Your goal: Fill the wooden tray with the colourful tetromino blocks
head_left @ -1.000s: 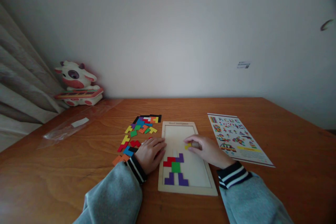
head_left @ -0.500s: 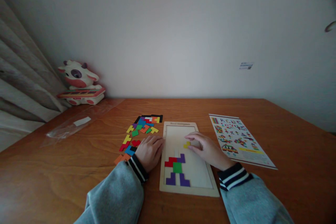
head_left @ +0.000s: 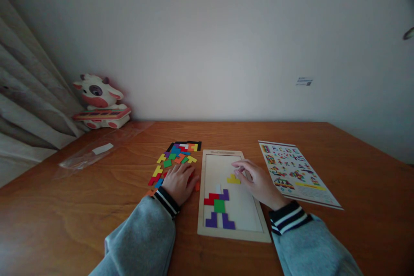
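A shallow wooden puzzle board (head_left: 239, 236) lies before me. Low on its left side, a green square (head_left: 219, 206), a red zigzag piece (head_left: 211, 199), a white piece (head_left: 218, 189) and several purple pieces (head_left: 228, 222) form a figure. Higher up lies a yellow T-shaped piece (head_left: 233, 179). Just right of it hovers my right hand (head_left: 255, 181), thumb and fingers apart with nothing visibly held; the thumb tip is close to its edge. My left hand (head_left: 179, 183) rests with fingers spread over the loose coloured pieces (head_left: 175, 150) left of the board, covering some of them.
Right of the board is a printed pattern sheet (head_left: 293, 168). A clear plastic bag (head_left: 80, 160) with a white label lies at the left. Behind it stands a cow toy with a keyboard (head_left: 101, 103), near the curtain (head_left: 29, 77) and the wall.
My left hand has shifted left, away from the board's edge and over the loose pieces. My right hand has drawn back slightly, leaving more of the yellow piece showing on the board.
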A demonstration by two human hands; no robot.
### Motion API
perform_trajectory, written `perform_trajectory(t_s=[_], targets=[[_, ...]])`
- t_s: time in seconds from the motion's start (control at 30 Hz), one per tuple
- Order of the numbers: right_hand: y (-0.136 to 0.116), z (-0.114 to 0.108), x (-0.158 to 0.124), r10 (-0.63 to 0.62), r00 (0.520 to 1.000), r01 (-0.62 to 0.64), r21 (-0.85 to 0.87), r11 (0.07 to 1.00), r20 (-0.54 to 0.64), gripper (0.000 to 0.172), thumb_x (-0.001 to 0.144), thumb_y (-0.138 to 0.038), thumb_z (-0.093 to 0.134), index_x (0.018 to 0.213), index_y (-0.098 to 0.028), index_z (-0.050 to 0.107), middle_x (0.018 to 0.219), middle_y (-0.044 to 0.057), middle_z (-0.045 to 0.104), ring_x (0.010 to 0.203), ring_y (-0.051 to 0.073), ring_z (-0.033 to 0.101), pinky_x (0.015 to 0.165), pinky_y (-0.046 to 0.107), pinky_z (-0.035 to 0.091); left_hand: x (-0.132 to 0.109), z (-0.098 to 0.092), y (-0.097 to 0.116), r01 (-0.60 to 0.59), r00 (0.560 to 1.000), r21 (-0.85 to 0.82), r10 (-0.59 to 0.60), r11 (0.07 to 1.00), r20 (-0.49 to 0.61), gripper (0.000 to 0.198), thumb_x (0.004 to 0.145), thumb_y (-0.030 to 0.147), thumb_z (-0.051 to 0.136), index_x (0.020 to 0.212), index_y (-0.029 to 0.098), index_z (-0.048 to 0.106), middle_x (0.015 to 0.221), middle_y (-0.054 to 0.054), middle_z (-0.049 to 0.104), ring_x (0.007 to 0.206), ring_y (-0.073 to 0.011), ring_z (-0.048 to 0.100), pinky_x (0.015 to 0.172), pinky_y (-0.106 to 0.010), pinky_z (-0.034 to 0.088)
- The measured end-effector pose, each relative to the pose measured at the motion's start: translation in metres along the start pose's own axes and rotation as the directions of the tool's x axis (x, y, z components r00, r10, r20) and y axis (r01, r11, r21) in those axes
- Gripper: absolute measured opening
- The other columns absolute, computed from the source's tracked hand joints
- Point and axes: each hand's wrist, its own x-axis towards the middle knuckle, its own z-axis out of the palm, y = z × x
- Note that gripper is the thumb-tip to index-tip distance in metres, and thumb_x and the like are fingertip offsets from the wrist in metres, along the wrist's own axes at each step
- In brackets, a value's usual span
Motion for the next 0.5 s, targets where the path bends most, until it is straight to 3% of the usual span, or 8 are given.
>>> perform_trajectory(t_s=[0.17, 0.37, 0.5], targets=[[0.004, -0.001, 0.001, -0.011, 1.000, 0.011, -0.017, 1.000, -0.025, 0.022, 0.094, -0.030, 0.051, 0.110, -0.022, 0.062, 0.106, 0.006, 0.066, 0.092, 0.019, 0.064, 0.086, 0.037, 0.051, -0.002, -0.016, 0.003, -0.285, 0.957, -0.168, 0.291, 0.944, 0.008, 0.030, 0.080, 0.020, 0.057, 0.108, 0.021, 0.068, 0.113, -0.007, 0.070, 0.103, -0.0248, 0.063, 0.092, -0.042, 0.050], [0.006, -0.009, 0.003, -0.010, 0.990, 0.007, -0.022, 1.000, -0.140, 0.021, 0.094, -0.031, 0.050, 0.108, -0.022, 0.063, 0.104, 0.008, 0.067, 0.095, 0.022, 0.063, 0.089, 0.040, 0.050, -0.002, -0.015, -0.005, -0.388, 0.919, -0.145, 0.394, 0.910, 0.011, 0.025, 0.089, 0.026, 0.055, 0.110, 0.022, 0.069, 0.101, -0.006, 0.075, 0.093, -0.0237, 0.069, 0.085, -0.041, 0.054], [0.004, -0.010, 0.003, -0.001, 0.987, -0.002, -0.018, 1.000, -0.162, 0.022, 0.094, -0.032, 0.050, 0.108, -0.022, 0.063, 0.102, 0.008, 0.068, 0.094, 0.022, 0.063, 0.089, 0.041, 0.051, 0.000, -0.006, -0.010, -0.378, 0.925, -0.122, 0.381, 0.918, 0.000, 0.023, 0.093, 0.021, 0.051, 0.110, 0.020, 0.067, 0.096, -0.006, 0.075, 0.085, -0.0212, 0.070, 0.078, -0.036, 0.057]])
